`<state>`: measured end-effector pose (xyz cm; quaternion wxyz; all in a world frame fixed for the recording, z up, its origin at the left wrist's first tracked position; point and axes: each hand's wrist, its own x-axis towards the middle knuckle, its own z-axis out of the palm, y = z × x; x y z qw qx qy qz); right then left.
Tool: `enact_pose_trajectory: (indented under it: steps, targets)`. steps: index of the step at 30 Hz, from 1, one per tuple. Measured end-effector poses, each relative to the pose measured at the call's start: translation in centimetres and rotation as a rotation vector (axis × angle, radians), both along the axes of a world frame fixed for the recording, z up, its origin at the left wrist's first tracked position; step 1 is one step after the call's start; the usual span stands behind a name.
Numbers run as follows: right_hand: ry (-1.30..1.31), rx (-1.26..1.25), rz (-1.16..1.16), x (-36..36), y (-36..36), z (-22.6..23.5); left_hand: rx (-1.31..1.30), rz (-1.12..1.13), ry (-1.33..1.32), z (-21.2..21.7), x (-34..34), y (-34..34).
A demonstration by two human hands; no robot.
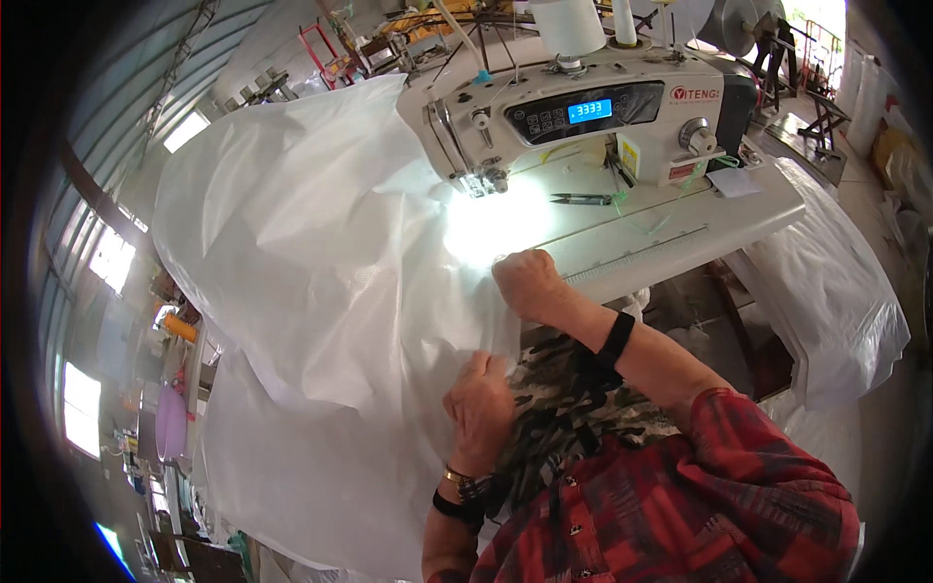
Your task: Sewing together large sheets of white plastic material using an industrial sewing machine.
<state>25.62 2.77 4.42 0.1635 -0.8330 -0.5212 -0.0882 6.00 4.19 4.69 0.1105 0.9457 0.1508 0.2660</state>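
A large sheet of white plastic fabric (pixel 321 282) spreads over the left side, wrinkled and glossy, and runs up under the head of a white industrial sewing machine (pixel 452 112). My left hand (pixel 480 408) is closed on the sheet's right edge, close to my lap. Farther up that edge, my right hand (pixel 528 284) is closed on the fabric at the front of the machine bed (pixel 661 243). Bright lamp light washes out the area around the needle. The fingertips of both hands are partly hidden.
Small black thread snips (pixel 581 199) lie on the bed, beside a green thread and a white scrap of paper (pixel 736 182). A white thread cone (pixel 569 27) stands above the machine. More white plastic sheeting (pixel 826 282) hangs at the right.
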Motion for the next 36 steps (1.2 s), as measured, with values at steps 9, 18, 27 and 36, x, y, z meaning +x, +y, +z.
enact_pose_trajectory:
  steps: [9,18,27,36]
  targets:
    - [-0.014,0.156,0.05,3.0,3.1,-1.9,0.055,0.104,0.084,0.5,3.1,2.4]
    - [0.104,0.083,-0.04,5.1,4.4,-1.2,-0.054,0.038,-0.029,0.8,4.6,3.3]
    - [0.537,0.114,0.054,-1.6,-7.2,-2.9,0.023,0.25,-0.253,-9.5,-7.4,-2.1]
    - [1.497,0.197,0.408,-6.6,-4.2,-8.7,0.072,0.506,-0.116,-14.1,-8.5,0.5]
